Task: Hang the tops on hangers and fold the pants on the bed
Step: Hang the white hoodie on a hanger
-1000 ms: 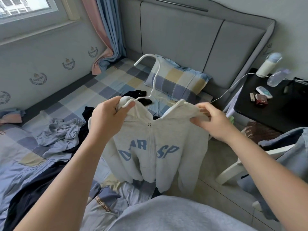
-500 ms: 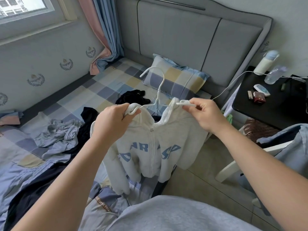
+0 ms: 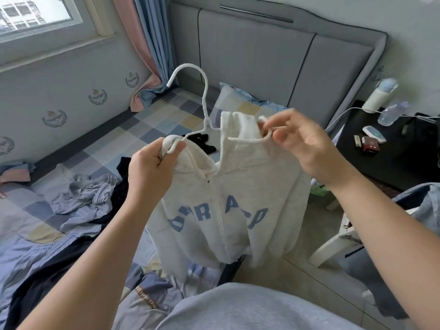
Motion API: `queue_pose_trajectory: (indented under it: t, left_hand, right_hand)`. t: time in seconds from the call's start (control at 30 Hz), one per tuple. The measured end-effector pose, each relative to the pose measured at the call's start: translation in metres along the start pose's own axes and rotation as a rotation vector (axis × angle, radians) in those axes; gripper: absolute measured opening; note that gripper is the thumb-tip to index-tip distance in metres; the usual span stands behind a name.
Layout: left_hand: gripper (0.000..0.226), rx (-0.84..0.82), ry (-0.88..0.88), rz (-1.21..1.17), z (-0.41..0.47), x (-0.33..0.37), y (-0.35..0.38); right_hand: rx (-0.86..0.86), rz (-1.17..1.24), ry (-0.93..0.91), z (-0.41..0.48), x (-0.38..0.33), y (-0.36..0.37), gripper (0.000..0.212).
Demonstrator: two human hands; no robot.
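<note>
Since half a second ago both hands have lifted and the hanger (image 3: 205,103) sits higher, with more of its right arm now bare on top of the grey hoodie (image 3: 238,186). The left grip (image 3: 152,172) is curled tight around the hanger's left end and the hoodie shoulder bunched over it. The right grip (image 3: 304,148) pinches the hanger's right end between thumb and fingers (bit motion-blurred). The hoodie hangs in the air over the edge of the bed (image 3: 147,125), zip side facing the camera, with crumpled clothes (image 3: 88,198) on the sheet to the left.
</note>
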State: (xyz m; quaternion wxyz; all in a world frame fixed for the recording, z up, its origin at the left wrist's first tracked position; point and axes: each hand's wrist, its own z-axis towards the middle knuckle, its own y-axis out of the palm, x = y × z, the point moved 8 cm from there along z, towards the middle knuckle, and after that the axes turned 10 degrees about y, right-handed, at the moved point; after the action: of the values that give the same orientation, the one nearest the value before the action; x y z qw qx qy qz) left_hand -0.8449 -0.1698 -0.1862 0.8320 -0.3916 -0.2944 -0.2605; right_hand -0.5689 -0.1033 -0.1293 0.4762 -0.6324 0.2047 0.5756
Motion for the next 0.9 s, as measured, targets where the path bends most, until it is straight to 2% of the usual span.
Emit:
queue_pose_trajectory:
  t: [0.07, 0.13, 0.23, 0.3, 0.37, 0.4, 0.5, 0.6, 0.67, 0.8, 0.83, 0.9]
  left_hand:
    - [0.058, 0.041, 0.018, -0.019, 0.001, 0.004, -0.004]
    - [0.057, 0.054, 0.037, -0.027, 0.003, 0.009, -0.006]
    - [0.059, 0.030, 0.036, -0.020, 0.007, 0.013, -0.002]
    - [0.054, -0.007, 0.047, -0.010, 0.008, 0.016, 0.004]
    - [0.050, -0.038, 0.061, 0.000, 0.007, 0.021, 0.010]
    - [0.050, -0.054, 0.068, -0.001, 0.006, 0.023, 0.013]
    - [0.050, -0.090, 0.124, -0.004, 0.005, 0.030, 0.019]
    - [0.048, -0.138, 0.164, -0.012, 0.002, 0.037, 0.029]
    - [0.051, -0.181, 0.187, 0.008, 0.000, 0.040, 0.035]
    - [0.061, -0.283, 0.122, -0.002, 0.000, 0.030, 0.041]
    - [0.060, -0.276, 0.077, 0.003, 0.000, 0.026, 0.040]
    - [0.052, -0.156, -0.017, 0.086, 0.000, 0.017, 0.028]
  right_hand:
    - [0.110, 0.048, -0.031, -0.001, 0.007, -0.018, 0.025]
    - [0.157, -0.063, 0.013, -0.001, 0.013, -0.027, 0.031]
    - [0.101, -0.362, 0.040, 0.003, 0.017, -0.020, 0.025]
    - [0.057, -0.429, 0.039, 0.005, 0.017, -0.009, 0.033]
    - [0.057, -0.399, 0.047, 0.005, 0.013, -0.004, 0.054]
    - [0.064, -0.369, 0.039, 0.003, 0.010, -0.004, 0.057]
    - [-0.040, -0.291, 0.097, 0.002, 0.000, 0.004, 0.047]
    - [-0.188, -0.455, 0.202, 0.004, 0.002, 0.032, 0.021]
    - [-0.204, -0.480, 0.226, 0.008, 0.004, 0.048, 0.015]
    - [-0.142, -0.365, 0.203, 0.017, 0.004, 0.053, 0.036]
    - [-0.128, -0.348, 0.214, 0.017, 0.007, 0.051, 0.037]
    - [-0.118, -0.328, 0.235, 0.014, 0.012, 0.049, 0.037]
